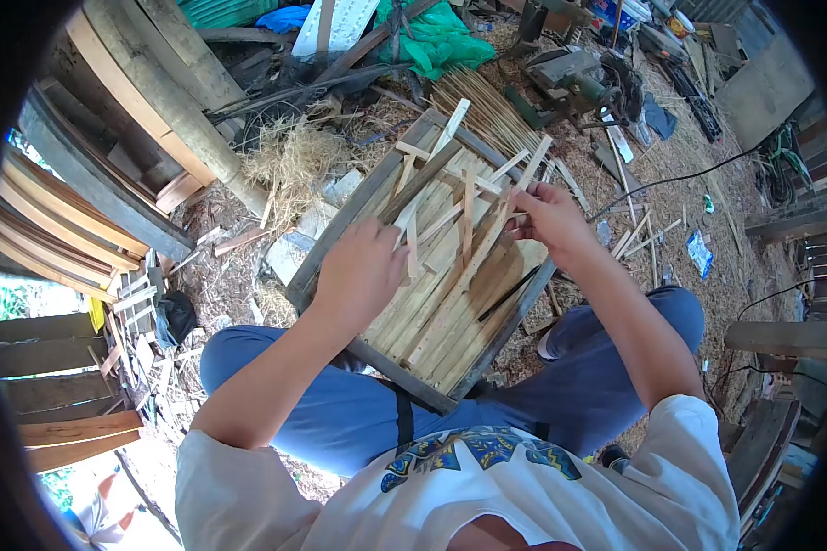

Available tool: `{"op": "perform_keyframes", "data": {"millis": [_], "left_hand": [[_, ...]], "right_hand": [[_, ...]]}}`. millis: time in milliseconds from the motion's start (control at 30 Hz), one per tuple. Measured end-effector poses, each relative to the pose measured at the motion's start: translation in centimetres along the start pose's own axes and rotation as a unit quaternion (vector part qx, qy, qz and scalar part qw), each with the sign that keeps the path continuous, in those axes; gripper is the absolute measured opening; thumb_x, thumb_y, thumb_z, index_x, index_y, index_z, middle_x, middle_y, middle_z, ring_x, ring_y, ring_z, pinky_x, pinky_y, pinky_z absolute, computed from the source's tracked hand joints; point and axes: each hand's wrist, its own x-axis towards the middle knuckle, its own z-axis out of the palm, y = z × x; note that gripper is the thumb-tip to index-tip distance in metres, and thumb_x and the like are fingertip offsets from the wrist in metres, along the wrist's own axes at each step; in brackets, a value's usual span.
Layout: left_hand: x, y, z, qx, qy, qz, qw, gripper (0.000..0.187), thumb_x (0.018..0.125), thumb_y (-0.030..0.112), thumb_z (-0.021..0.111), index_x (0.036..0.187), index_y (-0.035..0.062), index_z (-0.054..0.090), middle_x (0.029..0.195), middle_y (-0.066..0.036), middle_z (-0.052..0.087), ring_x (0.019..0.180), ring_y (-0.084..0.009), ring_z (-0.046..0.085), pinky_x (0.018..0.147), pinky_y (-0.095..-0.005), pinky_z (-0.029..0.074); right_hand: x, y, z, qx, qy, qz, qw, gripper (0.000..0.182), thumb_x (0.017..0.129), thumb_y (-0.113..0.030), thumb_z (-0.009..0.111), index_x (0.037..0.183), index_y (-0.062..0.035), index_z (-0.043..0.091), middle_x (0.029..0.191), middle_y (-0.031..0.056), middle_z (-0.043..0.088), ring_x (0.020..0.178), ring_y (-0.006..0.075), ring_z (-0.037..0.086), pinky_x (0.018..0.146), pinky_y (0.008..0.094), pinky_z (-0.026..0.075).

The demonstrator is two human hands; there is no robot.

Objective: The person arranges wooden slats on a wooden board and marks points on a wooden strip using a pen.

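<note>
A grey wooden frame (340, 228) rests across my knees, filled with pale bamboo slats (436, 303) laid side by side. Several loose slats lie crosswise on top. My left hand (358, 271) lies palm down on the slats near the frame's left rail, fingers partly curled; whether it grips one I cannot tell. My right hand (549, 216) is at the frame's right rail, pinching the end of a long bamboo slat (473, 266) that runs diagonally over the others. A dark thin tool (507, 294) lies on the slats below that hand.
Behind the frame lies a bundle of thin bamboo sticks (482, 106). Dry straw (289, 161), green tarp (436, 37), a power tool (579, 78) and cables litter the sawdust ground. Stacked planks (55, 220) stand at the left, wooden pieces at the right.
</note>
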Motion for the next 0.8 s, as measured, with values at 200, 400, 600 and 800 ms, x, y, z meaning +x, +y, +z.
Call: {"op": "perform_keyframes", "data": {"millis": [200,400,600,800], "left_hand": [[0.3,0.8,0.6,0.026,-0.091,-0.098,0.991,0.046,0.095,0.018,0.082,0.133,0.0038,0.060,0.116,-0.021,0.071,0.112,-0.0447,0.071,0.095,-0.0543,0.057],[1.5,0.8,0.1,-0.036,-0.110,-0.150,0.982,0.050,0.090,0.013,0.081,0.134,0.0004,0.061,0.118,-0.024,0.075,0.112,-0.0457,0.073,0.095,-0.0549,0.058],[1.1,-1.3,-0.8,-0.102,-0.076,-0.165,0.978,0.052,0.092,0.010,0.072,0.142,0.0011,0.063,0.121,-0.027,0.078,0.109,-0.0435,0.077,0.096,-0.0509,0.059],[0.9,-2.3,-0.6,-0.144,-0.008,-0.163,0.976,0.046,0.095,0.010,0.065,0.140,0.0010,0.063,0.110,-0.027,0.077,0.101,-0.0450,0.076,0.092,-0.0536,0.059]], "right_hand": [[-0.6,-0.1,0.4,-0.034,0.020,-0.030,0.999,0.034,0.106,-0.022,0.078,0.121,0.0015,0.059,0.101,0.0080,0.073,0.077,0.0169,0.076,0.063,0.0316,0.059],[0.1,0.8,-0.7,-0.099,0.045,-0.056,0.992,0.064,0.103,-0.018,0.079,0.148,0.0151,0.048,0.104,0.0150,0.075,0.078,0.0192,0.076,0.062,0.0322,0.058],[-0.3,1.9,-1.5,-0.210,0.033,-0.054,0.976,0.074,0.097,-0.016,0.081,0.153,0.0160,0.046,0.106,0.0195,0.078,0.082,0.0217,0.078,0.068,0.0352,0.061],[0.4,2.7,-1.5,-0.439,0.109,-0.122,0.883,0.069,0.097,-0.026,0.081,0.150,0.0089,0.052,0.106,0.0213,0.077,0.090,0.0327,0.079,0.079,0.0447,0.061]]}}
